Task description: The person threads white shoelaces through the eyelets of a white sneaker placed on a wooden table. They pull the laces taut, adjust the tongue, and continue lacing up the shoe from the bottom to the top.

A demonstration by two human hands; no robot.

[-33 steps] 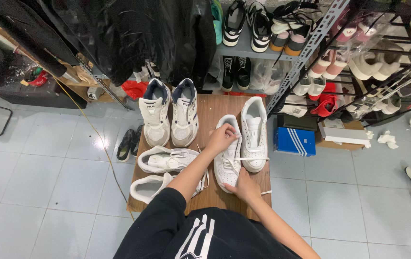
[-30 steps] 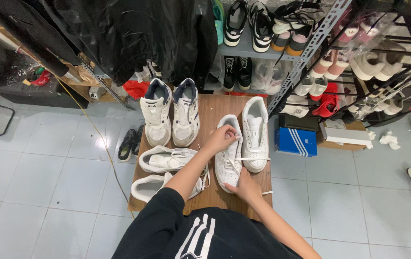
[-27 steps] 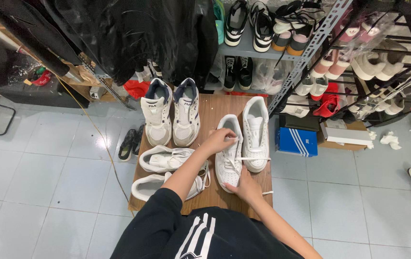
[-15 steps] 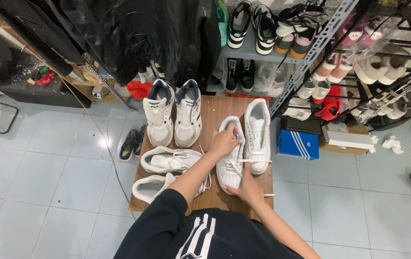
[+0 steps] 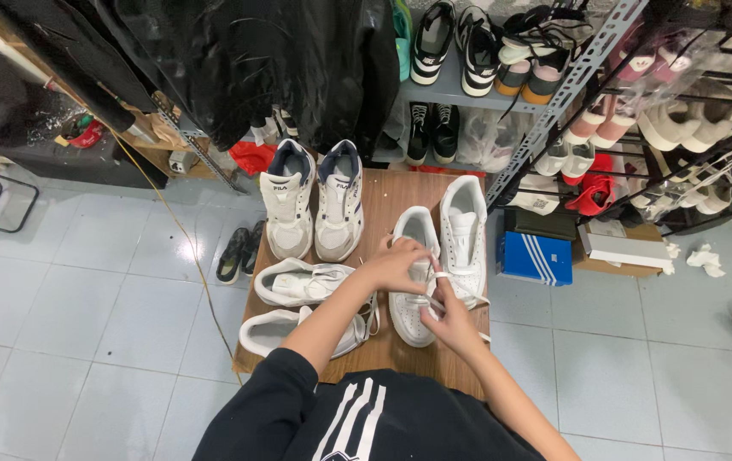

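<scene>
a metal shelving rack [image 5: 592, 51] fills the upper right of the frame; its top shelf holds black-and-white and orange-soled sneakers, the shelf below holds a dark pair and bagged pale shoes, and its right side holds rows of pale and pink shoes. black garments [image 5: 255, 60] hang across the upper left and upper centre. a small wooden table [image 5: 383, 183] stands in the centre of the frame on the pale tiled floor [image 5: 67, 299].

on the table's upper left stands a pair of white and navy sneakers [image 5: 313, 201], side by side and upright. below them, at the table's left, two white sneakers [image 5: 297, 299] lie on their sides, one above the other, laces loose. on the table's right stand two more white shoes: the far right white sneaker [image 5: 463, 235] upright, and just left of it the white sneaker being laced [image 5: 408, 294], close beside it.

a blue shoebox [image 5: 535, 259] with white stripes sits closed on the floor right of the table, and a flat white box [image 5: 626, 250] lies beyond it; what is in either cannot be told. a pair of black shoes [image 5: 240, 252] lies on the floor left of the table.

the left hand [image 5: 398, 263] is curled narrow over the laces at the middle of the sneaker being laced, pinching a white lace [image 5: 444, 275]. the right hand [image 5: 449, 318], just below and right, is likewise closed around the lace, fingers bunched.
</scene>
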